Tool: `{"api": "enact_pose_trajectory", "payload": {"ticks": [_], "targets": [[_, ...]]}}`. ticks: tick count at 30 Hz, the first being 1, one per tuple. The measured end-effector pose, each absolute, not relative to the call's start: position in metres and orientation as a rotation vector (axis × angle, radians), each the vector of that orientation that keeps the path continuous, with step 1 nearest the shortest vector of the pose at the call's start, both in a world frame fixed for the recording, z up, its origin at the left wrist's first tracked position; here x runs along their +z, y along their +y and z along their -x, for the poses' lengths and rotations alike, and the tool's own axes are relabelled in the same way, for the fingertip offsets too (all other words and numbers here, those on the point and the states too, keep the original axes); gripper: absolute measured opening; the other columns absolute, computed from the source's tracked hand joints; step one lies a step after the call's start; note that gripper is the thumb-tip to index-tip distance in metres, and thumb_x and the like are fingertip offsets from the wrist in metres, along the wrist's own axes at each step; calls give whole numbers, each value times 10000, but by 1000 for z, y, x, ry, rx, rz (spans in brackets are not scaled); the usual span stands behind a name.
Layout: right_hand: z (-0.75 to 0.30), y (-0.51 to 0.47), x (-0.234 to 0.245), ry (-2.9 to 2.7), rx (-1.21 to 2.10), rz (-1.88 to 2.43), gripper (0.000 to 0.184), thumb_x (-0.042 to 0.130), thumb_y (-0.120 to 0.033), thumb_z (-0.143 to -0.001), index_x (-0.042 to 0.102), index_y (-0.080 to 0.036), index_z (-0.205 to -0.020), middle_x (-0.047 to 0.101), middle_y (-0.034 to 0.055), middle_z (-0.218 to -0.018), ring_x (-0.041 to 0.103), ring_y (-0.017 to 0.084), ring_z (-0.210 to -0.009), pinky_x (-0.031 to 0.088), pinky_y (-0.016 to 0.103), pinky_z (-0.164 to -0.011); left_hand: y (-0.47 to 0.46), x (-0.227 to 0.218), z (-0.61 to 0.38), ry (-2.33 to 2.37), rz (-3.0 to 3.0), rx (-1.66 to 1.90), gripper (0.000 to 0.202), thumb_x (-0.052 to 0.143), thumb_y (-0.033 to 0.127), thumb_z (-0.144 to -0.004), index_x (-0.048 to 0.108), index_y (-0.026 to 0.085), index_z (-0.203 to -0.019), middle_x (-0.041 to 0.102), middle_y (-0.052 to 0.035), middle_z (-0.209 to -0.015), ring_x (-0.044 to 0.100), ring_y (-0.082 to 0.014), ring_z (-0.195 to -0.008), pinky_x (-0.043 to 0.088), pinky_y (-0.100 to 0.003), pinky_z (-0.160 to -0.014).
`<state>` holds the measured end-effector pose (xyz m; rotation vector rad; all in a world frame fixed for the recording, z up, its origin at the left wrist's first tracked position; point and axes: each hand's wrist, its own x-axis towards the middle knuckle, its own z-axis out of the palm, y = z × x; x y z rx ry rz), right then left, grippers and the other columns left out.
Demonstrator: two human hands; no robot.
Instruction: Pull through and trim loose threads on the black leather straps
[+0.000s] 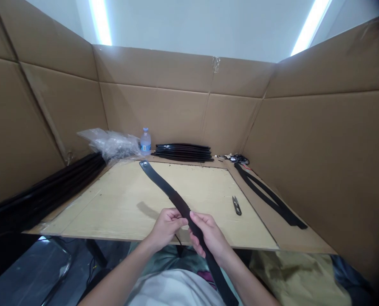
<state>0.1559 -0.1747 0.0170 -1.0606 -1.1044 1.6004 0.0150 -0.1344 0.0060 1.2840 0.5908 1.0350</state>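
A long black strap point(164, 187) runs from the far left of the pale board point(119, 204) down across its near edge to my lap. My left hand point(166, 226) pinches the strap at the board's near edge. Right beside it, my right hand point(210, 236) grips the same strap a little lower, fingers wrapped around it. The strap's far end has a rounded tip with a small hole and rests on the board.
Small thread snips point(237, 205) lie on the board to the right. Two black straps point(269, 196) lie along the right wall. Stacks of black straps sit at the back point(183, 152) and left point(46, 191). A water bottle point(145, 141) and plastic bag point(113, 143) stand behind. Cardboard walls enclose the desk.
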Motion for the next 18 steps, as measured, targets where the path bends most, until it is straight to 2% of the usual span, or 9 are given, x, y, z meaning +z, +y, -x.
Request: {"api": "enact_pose_trajectory", "payload": {"ticks": [4,10,14,18], "targets": [[-154,-176,14,-1084,1619,1118,499,471,-612,-796,502,-138,-642,437,-43,-362,357,72,-233,241,147,-196,-134,1,-15,586,-1293,1059,320,721,394,-655,664,83,-705,442,32,-446,365,-67,-435,281,-191,-441],[-153,-177,13,-1095,1623,1138,534,452,-639,-788,499,-138,-611,407,-47,-334,336,74,-215,255,158,-188,-130,-9,-12,576,-1294,1052,341,702,413,-673,625,81,-695,381,52,-478,237,-33,-423,172,-184,-412],[-151,-179,17,-1088,1676,1098,544,429,-634,-804,515,-131,-615,390,-48,-337,328,64,-225,250,146,-200,-129,-13,-11,554,-1316,1029,354,674,430,-703,624,82,-745,373,57,-468,240,-39,-420,159,-189,-416],[-151,-181,20,-1035,1756,1004,511,413,-614,-824,555,-130,-745,426,-44,-371,345,68,-245,273,150,-221,-130,-9,-11,517,-1342,1017,370,634,455,-735,601,88,-702,431,30,-467,303,-58,-426,194,-198,-432]]}}
